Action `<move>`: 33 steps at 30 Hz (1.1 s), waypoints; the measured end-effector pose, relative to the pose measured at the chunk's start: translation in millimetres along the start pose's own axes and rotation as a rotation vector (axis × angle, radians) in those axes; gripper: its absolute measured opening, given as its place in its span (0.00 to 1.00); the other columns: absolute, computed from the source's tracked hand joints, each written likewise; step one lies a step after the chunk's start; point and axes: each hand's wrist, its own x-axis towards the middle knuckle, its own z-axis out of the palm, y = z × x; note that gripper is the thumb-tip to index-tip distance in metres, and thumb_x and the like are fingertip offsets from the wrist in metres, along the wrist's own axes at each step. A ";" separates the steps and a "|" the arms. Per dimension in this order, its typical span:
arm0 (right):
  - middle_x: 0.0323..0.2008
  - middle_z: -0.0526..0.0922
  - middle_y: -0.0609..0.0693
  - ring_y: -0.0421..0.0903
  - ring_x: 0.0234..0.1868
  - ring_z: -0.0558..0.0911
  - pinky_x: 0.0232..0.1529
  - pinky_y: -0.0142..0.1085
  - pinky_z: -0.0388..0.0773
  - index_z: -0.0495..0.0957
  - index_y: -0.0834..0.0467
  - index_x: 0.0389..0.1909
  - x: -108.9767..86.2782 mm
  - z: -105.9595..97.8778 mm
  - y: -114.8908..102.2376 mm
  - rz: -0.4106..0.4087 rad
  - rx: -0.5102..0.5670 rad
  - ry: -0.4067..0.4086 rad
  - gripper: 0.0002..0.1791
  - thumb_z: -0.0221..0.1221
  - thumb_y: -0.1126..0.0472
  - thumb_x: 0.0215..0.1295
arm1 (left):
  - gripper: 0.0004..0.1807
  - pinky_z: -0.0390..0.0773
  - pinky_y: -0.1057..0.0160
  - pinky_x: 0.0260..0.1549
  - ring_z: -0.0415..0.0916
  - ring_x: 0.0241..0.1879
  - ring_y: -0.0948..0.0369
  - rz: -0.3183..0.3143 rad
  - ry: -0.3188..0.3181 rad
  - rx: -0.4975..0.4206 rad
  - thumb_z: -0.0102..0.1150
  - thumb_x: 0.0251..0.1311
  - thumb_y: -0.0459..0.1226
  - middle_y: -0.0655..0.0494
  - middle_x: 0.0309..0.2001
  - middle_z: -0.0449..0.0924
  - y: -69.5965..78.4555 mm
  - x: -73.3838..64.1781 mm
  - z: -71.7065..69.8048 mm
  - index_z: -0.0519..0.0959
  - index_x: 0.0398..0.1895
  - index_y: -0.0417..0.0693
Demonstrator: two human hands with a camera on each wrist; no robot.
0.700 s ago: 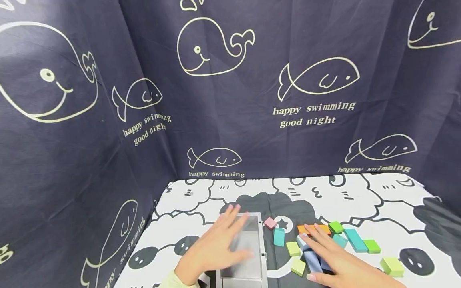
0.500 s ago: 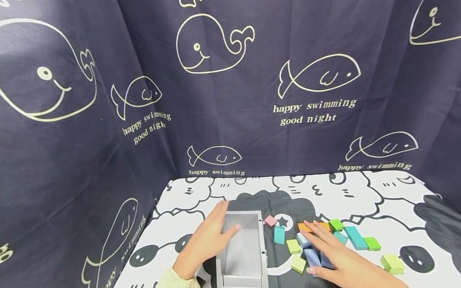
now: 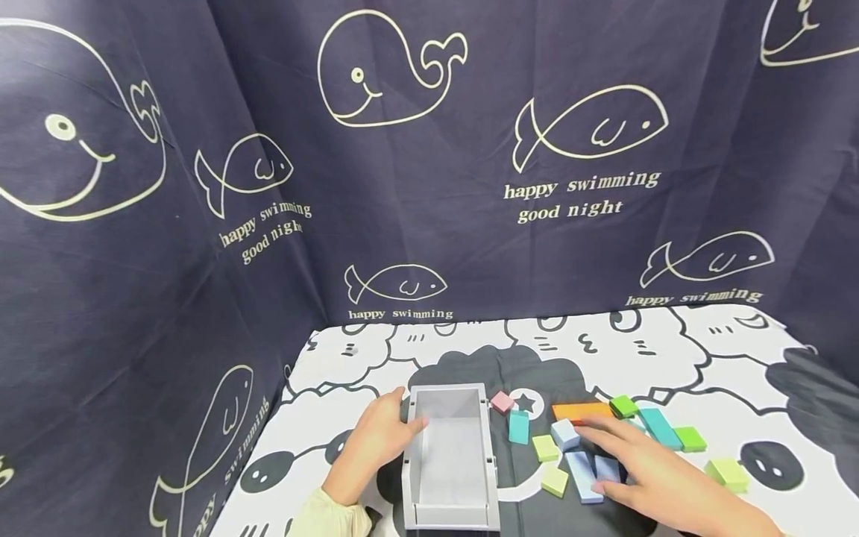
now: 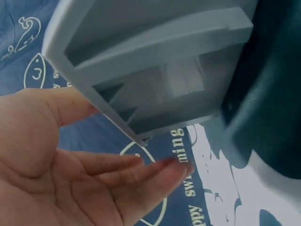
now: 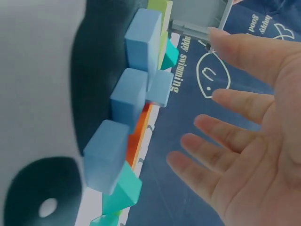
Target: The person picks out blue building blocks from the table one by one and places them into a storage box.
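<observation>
My left hand (image 3: 377, 436) is at the left wall of a light grey rectangular box (image 3: 452, 466), its thumb reaching over the rim. In the left wrist view the thumb lies right at the edge of the box (image 4: 164, 84), and the other fingers are loosely extended below it. Over the toy blocks on the right, my right hand (image 3: 651, 470) hovers with spread fingers and nothing in the palm (image 5: 254, 141). Close to its fingertips are a long light blue block (image 3: 584, 477), a darker blue block (image 3: 607, 468) and a pale blue block (image 3: 565, 435). An orange block (image 3: 580, 412) lies just behind them.
Between box and blue blocks lie a pink block (image 3: 502, 403), a teal block (image 3: 519, 426) and two yellow-green blocks. Farther right are a teal bar (image 3: 659, 427), green blocks and a yellow-green block (image 3: 727, 474). A dark printed curtain (image 3: 416, 201) hangs behind the table.
My left hand has moved from above the box to its left wall, uncovering the inside. My right hand has shifted slightly right, showing more of the blue blocks. The head view has tilted down a little.
</observation>
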 end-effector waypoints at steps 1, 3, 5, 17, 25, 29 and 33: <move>0.61 0.74 0.41 0.46 0.59 0.75 0.54 0.25 0.69 0.77 0.49 0.61 -0.9 1.6 2.7 -0.001 0.003 -0.017 0.35 0.75 0.46 0.51 | 0.33 0.76 0.43 0.52 0.79 0.52 0.43 -0.001 -0.013 0.002 0.68 0.59 0.43 0.38 0.49 0.82 -1.0 0.3 0.3 0.74 0.61 0.31; 0.55 0.76 0.41 0.43 0.54 0.76 0.49 0.32 0.74 0.80 0.49 0.56 -2.5 4.6 8.5 -0.005 0.032 -0.057 0.31 0.75 0.48 0.50 | 0.29 0.79 0.46 0.45 0.81 0.43 0.48 0.006 -0.036 0.012 0.68 0.60 0.43 0.44 0.40 0.84 -2.3 0.5 0.6 0.76 0.59 0.33; 0.49 0.76 0.40 0.41 0.48 0.77 0.44 0.36 0.76 0.81 0.48 0.50 -3.7 8.1 13.7 -0.025 0.064 -0.085 0.26 0.76 0.49 0.49 | 0.27 0.79 0.47 0.41 0.81 0.38 0.51 0.021 -0.045 0.022 0.67 0.61 0.43 0.48 0.34 0.83 -3.0 0.6 1.0 0.78 0.57 0.33; 0.40 0.73 0.35 0.32 0.39 0.73 0.36 0.36 0.76 0.81 0.43 0.40 -5.7 12.3 24.4 0.017 0.095 -0.176 0.20 0.76 0.58 0.46 | 0.26 0.82 0.52 0.39 0.84 0.34 0.54 0.059 -0.101 -0.054 0.61 0.66 0.39 0.41 0.41 0.84 -4.8 0.7 1.0 0.73 0.63 0.31; 0.36 0.78 0.33 0.34 0.37 0.77 0.36 0.40 0.77 0.81 0.45 0.37 -2.9 18.7 29.0 0.013 0.087 -0.135 0.17 0.76 0.56 0.47 | 0.28 0.79 0.62 0.25 0.77 0.17 0.63 0.063 -0.190 -0.124 0.53 0.71 0.34 0.41 0.36 0.83 -6.4 -1.0 -6.0 0.64 0.68 0.23; 0.35 0.78 0.33 0.33 0.36 0.76 0.35 0.39 0.77 0.82 0.46 0.36 1.5 20.3 29.2 0.030 0.108 -0.173 0.14 0.75 0.55 0.50 | 0.28 0.78 0.62 0.22 0.77 0.16 0.63 0.072 -0.194 -0.134 0.54 0.71 0.34 0.47 0.29 0.81 -7.2 -1.1 -5.8 0.64 0.68 0.24; 0.34 0.78 0.33 0.33 0.35 0.76 0.35 0.39 0.77 0.83 0.46 0.35 4.4 21.1 28.9 0.043 0.113 -0.192 0.13 0.75 0.56 0.49 | 0.29 0.76 0.63 0.21 0.76 0.16 0.62 0.062 -0.199 -0.135 0.54 0.71 0.35 0.53 0.25 0.78 -7.8 -0.4 -5.8 0.63 0.69 0.25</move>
